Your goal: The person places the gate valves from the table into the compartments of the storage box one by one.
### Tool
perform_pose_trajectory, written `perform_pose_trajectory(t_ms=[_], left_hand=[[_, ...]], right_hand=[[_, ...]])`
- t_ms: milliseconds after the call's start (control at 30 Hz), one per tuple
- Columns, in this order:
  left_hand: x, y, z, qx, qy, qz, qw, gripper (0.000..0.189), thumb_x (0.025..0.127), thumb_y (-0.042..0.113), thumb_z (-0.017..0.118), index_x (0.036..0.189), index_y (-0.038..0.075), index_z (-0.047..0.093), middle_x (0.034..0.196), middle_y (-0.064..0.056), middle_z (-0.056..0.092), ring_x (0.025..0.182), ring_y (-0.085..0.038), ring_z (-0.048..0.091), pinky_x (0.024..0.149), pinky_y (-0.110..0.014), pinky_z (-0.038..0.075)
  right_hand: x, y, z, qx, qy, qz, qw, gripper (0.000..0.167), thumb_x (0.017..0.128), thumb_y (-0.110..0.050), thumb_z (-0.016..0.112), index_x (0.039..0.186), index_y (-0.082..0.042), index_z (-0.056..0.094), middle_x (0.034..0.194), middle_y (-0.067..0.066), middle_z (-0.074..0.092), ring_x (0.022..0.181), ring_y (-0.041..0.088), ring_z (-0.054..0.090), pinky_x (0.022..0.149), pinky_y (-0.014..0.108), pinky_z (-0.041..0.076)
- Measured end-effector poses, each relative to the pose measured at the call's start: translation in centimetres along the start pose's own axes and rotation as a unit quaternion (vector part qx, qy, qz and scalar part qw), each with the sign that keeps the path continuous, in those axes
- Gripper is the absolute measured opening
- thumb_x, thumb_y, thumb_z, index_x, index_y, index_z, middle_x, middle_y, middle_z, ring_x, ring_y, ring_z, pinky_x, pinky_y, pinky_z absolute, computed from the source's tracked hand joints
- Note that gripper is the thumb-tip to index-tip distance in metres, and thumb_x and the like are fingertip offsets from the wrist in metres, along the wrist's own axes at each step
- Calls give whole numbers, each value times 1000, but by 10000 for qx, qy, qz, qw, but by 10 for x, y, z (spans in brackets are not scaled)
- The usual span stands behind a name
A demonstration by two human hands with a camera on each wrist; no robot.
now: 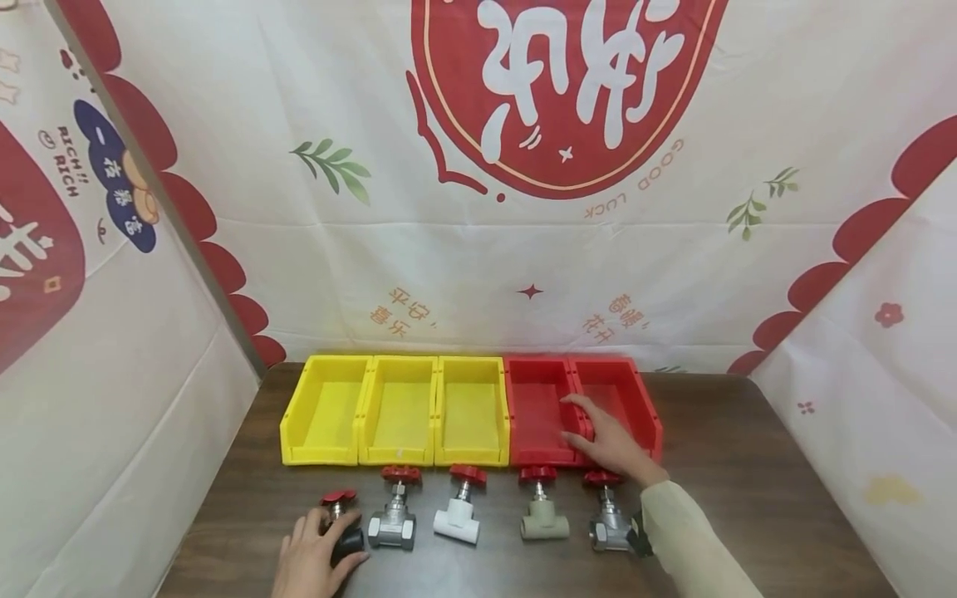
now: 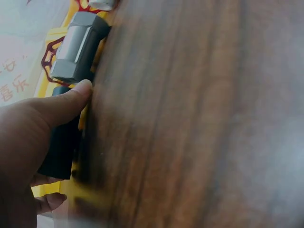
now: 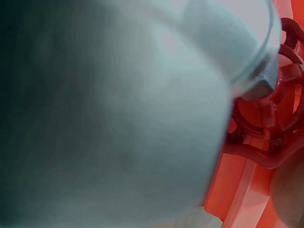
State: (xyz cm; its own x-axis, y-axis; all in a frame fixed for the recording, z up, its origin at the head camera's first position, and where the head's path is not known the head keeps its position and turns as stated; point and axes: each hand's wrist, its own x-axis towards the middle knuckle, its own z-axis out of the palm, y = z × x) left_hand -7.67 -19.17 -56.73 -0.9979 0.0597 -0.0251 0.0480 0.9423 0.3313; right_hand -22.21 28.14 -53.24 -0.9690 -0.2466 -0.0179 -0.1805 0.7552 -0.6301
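At the left end of a row of valves, my left hand holds a black valve with a red handwheel. In the left wrist view the thumb lies across its black pipe body. Beside it is a metal valve, followed by a white one and a grey-green one. My right hand reaches over the two red bins, thumb and forefinger apart, with nothing seen between them. Below its wrist lies another metal valve, whose red handwheel shows in the right wrist view.
Three yellow bins stand side by side, joined to the red ones, along the back of the brown wooden table. Printed white cloth hangs behind the table and on both sides.
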Motion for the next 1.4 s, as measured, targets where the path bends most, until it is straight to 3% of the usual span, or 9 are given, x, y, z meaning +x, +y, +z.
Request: perform_pose_trajectory(t_ms=[233, 567, 900, 1133, 1400], left_hand=[[-3, 2, -6, 119, -382, -165, 9991, 64, 72, 66, 67, 118, 22, 67, 102, -6, 48, 85, -23, 44, 62, -35, 32], [-6, 3, -7, 211, -119, 58, 9997, 47, 75, 58, 68, 106, 23, 71, 102, -6, 50, 86, -23, 47, 61, -34, 33], [-8, 10, -10, 427, -315, -257, 9983, 52, 75, 61, 67, 113, 25, 70, 100, -8, 51, 87, -26, 48, 64, -39, 37], [-9, 8, -5, 401, 37, 12, 9992, 39, 76, 45, 74, 109, 26, 70, 100, -8, 52, 85, -25, 48, 66, -38, 37], [-11, 8, -4, 365, 276, 111, 9989, 37, 76, 36, 77, 109, 23, 70, 101, -11, 51, 84, -25, 46, 66, -35, 35]], right_hand=[[0, -2, 3, 75, -29, -34, 10000, 71, 79, -40, 78, 137, -40, 36, 130, 0, 50, 111, 25, 51, 80, 44, 54], [0, 4, 4, 81, 29, 40, 10000, 73, 77, -42, 78, 137, -39, 36, 129, -3, 49, 109, 23, 51, 79, 42, 54], [0, 1, 3, 45, 18, 59, 10000, 73, 77, -42, 78, 137, -40, 36, 130, -3, 49, 111, 25, 51, 80, 43, 54], [1, 4, 3, 34, 63, 162, 9998, 73, 77, -42, 79, 135, -42, 36, 129, -4, 49, 110, 24, 51, 79, 42, 54], [-1, 4, 4, 23, 89, 104, 9999, 75, 77, -42, 78, 139, -33, 38, 130, -3, 49, 111, 25, 50, 80, 44, 54]])
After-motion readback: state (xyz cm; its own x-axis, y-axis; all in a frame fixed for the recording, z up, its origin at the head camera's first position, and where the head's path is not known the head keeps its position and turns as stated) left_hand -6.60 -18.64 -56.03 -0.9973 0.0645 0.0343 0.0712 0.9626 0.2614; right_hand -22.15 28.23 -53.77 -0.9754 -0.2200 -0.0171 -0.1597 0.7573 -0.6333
